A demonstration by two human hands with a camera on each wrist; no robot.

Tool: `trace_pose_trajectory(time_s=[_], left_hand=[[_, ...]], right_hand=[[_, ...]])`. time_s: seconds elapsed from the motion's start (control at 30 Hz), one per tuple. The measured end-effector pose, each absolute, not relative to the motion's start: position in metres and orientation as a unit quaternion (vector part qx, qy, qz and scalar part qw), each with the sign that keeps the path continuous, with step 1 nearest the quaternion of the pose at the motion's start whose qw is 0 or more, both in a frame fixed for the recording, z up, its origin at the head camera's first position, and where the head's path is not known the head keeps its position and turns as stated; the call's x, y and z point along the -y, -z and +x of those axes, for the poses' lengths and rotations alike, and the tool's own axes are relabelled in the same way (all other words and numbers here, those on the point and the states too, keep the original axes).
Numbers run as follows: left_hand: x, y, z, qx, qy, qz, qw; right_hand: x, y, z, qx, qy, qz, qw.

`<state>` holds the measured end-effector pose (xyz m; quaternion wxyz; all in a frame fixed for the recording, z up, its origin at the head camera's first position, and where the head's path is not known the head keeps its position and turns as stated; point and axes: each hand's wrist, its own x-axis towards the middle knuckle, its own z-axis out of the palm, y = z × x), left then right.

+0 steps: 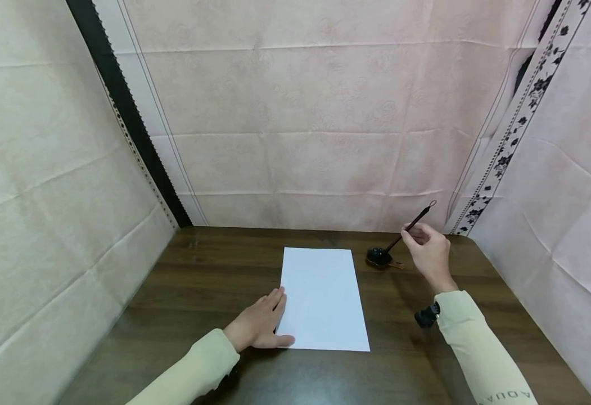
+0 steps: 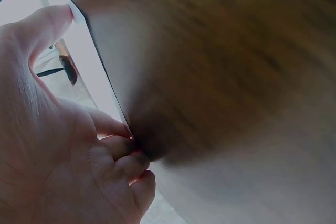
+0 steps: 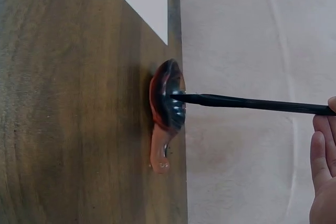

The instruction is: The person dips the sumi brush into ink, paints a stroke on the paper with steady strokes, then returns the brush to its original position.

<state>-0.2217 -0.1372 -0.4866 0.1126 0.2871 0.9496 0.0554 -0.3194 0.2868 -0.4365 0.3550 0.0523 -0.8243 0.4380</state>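
Observation:
A dark calligraphy brush (image 1: 416, 219) with a hanging loop at its top is pinched between the thumb and fingers of my right hand (image 1: 431, 253). It slants down to the left, and its tip meets a small black ink dish (image 1: 378, 256). In the right wrist view the dish (image 3: 169, 98) shows a reddish-brown rim and a short brown handle, with the brush (image 3: 247, 103) touching its dark inside. My left hand (image 1: 262, 322) lies spread at the left edge of a white sheet of paper (image 1: 323, 298), its fingertips and thumb resting on that edge.
The brown wooden table (image 1: 214, 270) carries the paper and the dish. Pale cloth hangs behind the table (image 1: 300, 112) and along both sides. A dark strap device (image 1: 427, 316) sits on the right wrist.

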Motion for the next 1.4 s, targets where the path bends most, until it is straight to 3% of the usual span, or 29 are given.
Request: trace_pose_trajectory(time_s=[0.3, 0.57, 0.83, 1.4], left_hand=[[0.137, 0.486, -0.221, -0.95, -0.055, 0.285, 0.112], [0.136, 0.486, -0.221, -0.951, -0.057, 0.282, 0.116], [0.137, 0.488, -0.223, -0.951, -0.051, 0.282, 0.115], [0.134, 0.484, -0.221, -0.951, -0.054, 0.28, 0.122]], right_hand=[[-0.286, 0.439, -0.316, 0.847, -0.422, 0.05, 0.319], [-0.286, 0.433, -0.319, 0.825, -0.431, 0.057, 0.361], [-0.285, 0.435, -0.318, 0.848, -0.422, 0.059, 0.315], [-0.296, 0.42, -0.316, 0.802, -0.477, 0.028, 0.359]])
